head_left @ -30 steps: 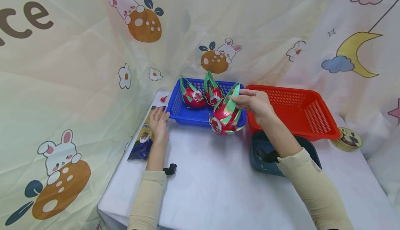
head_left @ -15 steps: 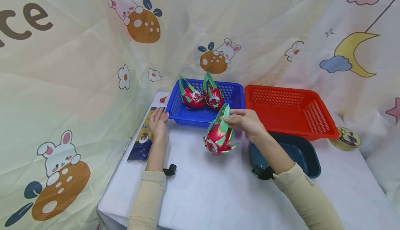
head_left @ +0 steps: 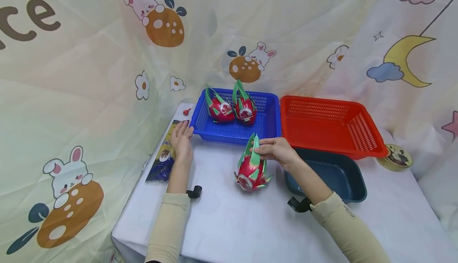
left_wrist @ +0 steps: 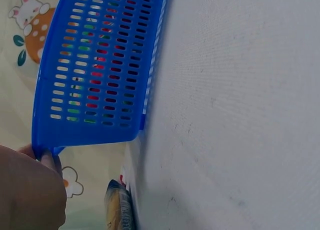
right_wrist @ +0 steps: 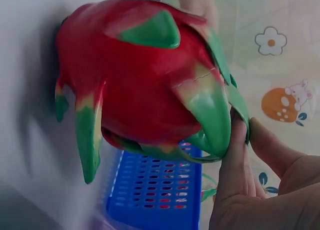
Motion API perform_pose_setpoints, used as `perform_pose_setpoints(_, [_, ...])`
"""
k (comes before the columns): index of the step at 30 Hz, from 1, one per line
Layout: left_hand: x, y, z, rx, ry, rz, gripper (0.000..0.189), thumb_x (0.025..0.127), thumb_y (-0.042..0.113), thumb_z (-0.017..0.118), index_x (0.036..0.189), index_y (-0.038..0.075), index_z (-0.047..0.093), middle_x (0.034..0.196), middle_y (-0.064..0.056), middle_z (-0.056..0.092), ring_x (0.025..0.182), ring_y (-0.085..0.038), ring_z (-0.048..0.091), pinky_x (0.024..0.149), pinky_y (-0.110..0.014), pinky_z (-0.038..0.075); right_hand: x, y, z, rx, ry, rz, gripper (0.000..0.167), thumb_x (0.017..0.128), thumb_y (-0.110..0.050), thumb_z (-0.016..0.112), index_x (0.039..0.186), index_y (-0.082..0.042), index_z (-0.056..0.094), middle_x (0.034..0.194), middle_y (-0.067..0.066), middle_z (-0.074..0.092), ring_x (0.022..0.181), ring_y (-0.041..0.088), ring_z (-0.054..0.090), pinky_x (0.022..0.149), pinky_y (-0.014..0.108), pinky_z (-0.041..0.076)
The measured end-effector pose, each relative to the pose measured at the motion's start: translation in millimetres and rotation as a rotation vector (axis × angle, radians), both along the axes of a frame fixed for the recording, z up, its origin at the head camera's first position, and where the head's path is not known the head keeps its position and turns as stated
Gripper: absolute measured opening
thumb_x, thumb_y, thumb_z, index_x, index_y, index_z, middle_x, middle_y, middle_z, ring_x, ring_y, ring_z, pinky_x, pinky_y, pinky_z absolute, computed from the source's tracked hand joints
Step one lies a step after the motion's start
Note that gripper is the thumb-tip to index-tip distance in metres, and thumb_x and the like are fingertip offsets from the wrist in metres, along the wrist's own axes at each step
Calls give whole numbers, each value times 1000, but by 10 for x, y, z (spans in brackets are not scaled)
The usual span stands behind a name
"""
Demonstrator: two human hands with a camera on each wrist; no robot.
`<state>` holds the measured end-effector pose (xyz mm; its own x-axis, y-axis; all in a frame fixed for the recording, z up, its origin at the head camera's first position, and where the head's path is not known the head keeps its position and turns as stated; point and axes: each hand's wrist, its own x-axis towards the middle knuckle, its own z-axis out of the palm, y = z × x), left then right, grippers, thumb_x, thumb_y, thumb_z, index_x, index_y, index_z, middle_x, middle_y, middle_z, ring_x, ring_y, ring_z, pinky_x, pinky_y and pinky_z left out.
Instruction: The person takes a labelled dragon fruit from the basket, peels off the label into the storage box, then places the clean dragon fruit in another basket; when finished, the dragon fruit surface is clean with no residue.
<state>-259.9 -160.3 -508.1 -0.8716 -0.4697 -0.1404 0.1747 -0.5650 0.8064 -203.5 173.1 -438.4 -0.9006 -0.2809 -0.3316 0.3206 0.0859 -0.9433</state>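
My right hand [head_left: 279, 151] pinches the long green leaves at the top of a red dragon fruit [head_left: 251, 173] with a round sticker. The fruit hangs upright, low over the white table in front of the blue basket [head_left: 266, 126]. In the right wrist view, thumb and fingers [right_wrist: 272, 145] grip the leaf tips, and the fruit's red body [right_wrist: 135, 85] fills the upper part. My left hand [head_left: 181, 142] holds the blue basket's near left corner; the left wrist view has its fingers [left_wrist: 47, 162] at the rim. Two more dragon fruits [head_left: 220, 109] lie inside that basket.
Right of the blue basket stands a red basket [head_left: 365, 146], with a dark teal tub [head_left: 359, 187] before it. A round tin [head_left: 395, 157] sits at the far right. Beside my left hand lie a blue-and-yellow packet [head_left: 161, 163] and a small red item [head_left: 186, 112].
My right hand has brought the dragon fruit from over the blue basket's near right corner down and toward me, close over the table. The left hand has stayed at the basket's corner.
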Motion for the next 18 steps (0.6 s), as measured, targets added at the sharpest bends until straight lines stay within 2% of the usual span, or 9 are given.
perform_pose_setpoints(5, [-5, 0, -14, -7, -9, 0, 61, 97, -8, 66, 153, 4, 44, 153, -16, 53, 134, -20, 59, 106, -29, 51, -30, 14, -67, 10, -9, -13, 47, 94, -11, 78, 134, 9, 64, 114, 14, 78, 97, 19, 78, 84, 31, 63])
perform_pose_setpoints(12, [-1, -9, -10, -5, -45, 2, 64, 96, -6, 69, 154, 6, 44, 155, -16, 51, 137, -23, 57, 109, -30, 50, -52, -52, -52, 138, 48, -74, 52, 91, -14, 82, 135, 7, 64, 114, 18, 76, 96, 23, 78, 84, 35, 63])
perform_pose_setpoints(18, [20, 3, 2, 0, -82, -15, 67, 95, -4, 72, 154, -4, 40, 152, -21, 53, 131, -25, 60, 105, -26, 52, -9, -26, -22, 212, 116, -100, 55, 90, -18, 85, 135, 4, 64, 115, 20, 76, 96, 27, 78, 90, 40, 61])
